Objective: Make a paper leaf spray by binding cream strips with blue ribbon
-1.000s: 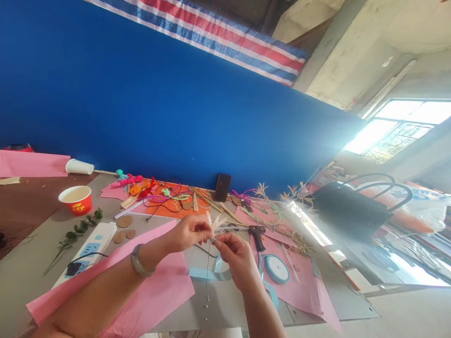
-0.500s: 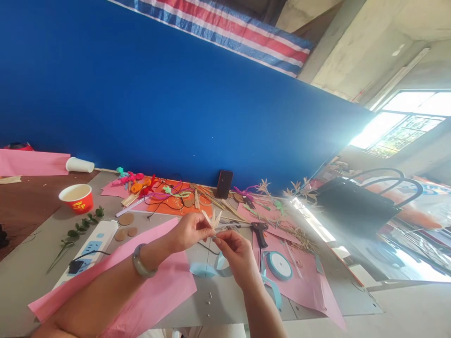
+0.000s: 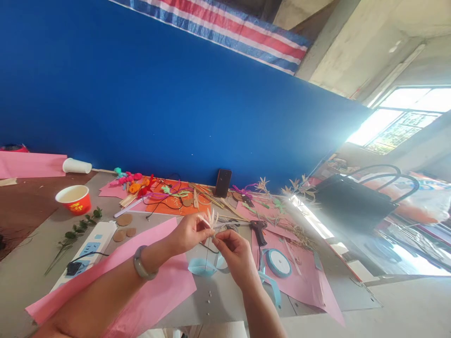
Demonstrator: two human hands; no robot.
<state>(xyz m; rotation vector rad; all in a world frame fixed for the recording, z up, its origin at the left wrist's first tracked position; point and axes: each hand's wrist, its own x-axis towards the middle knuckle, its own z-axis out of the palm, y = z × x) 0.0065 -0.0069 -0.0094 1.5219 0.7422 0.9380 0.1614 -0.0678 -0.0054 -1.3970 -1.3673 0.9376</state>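
Note:
Between the fingertips of my left hand (image 3: 190,232) is a pale flower of thin, dry, pointed petals (image 3: 211,218), pinched at its base with the petals up. A thin dark stem runs down beneath it. My right hand (image 3: 235,251) is closed in a pinch against the flower's base, and its fingertips nearly touch those of the left. Light blue ribbon (image 3: 202,266) loops below both hands and rises toward the right fingers, which seem to hold its end; the fingers partly hide it. The ribbon spool (image 3: 278,263) lies to the right on pink paper.
A black glue gun (image 3: 259,231) lies beyond my right hand. Pink paper (image 3: 165,277) spreads under my left forearm, beside a white power strip (image 3: 88,251). A red paper cup (image 3: 74,201), a leafy sprig (image 3: 75,230) and wooden discs (image 3: 124,219) stand left. A phone (image 3: 223,183) leans on the blue panel.
The flower has turned a little in my left fingers, its petals now more upright. The ribbon loop under the hands has shifted slightly. Both hands stay nearly in place.

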